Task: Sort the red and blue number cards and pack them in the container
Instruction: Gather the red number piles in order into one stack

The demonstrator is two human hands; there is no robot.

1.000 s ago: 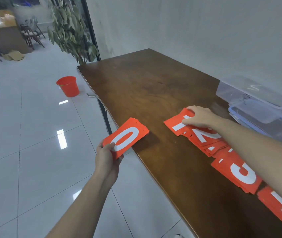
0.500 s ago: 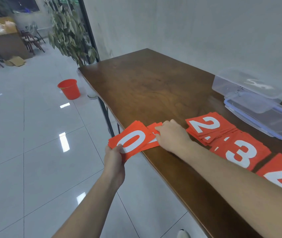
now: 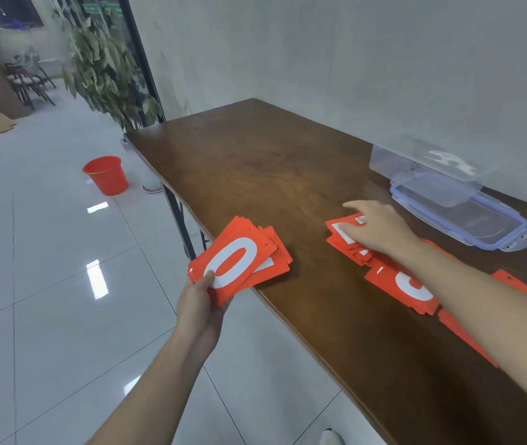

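While the left hand (image 3: 202, 308) gripped the red "0" stack (image 3: 239, 260) overhanging the table's (image 3: 255, 162) near-left edge, the right hand (image 3: 376, 228), fingers straight, pressed the spread cards (image 3: 349, 247). Risk: loose lower cards slipping floorward. Clear container (image 3: 429, 162) stood far right.

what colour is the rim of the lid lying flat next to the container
Pale blue around a clear panel; the lid shows in the head view, beside the container.

A dark brown wooden tabletop (image 3: 265, 162) on black metal legs (image 3: 177, 213) fills the right side. A round red plastic bucket (image 3: 106, 175) stands on the glossy white tiled floor (image 3: 47, 284), beside a leafy green potted plant (image 3: 104, 69). Dark chairs (image 3: 27, 85) stand far off.
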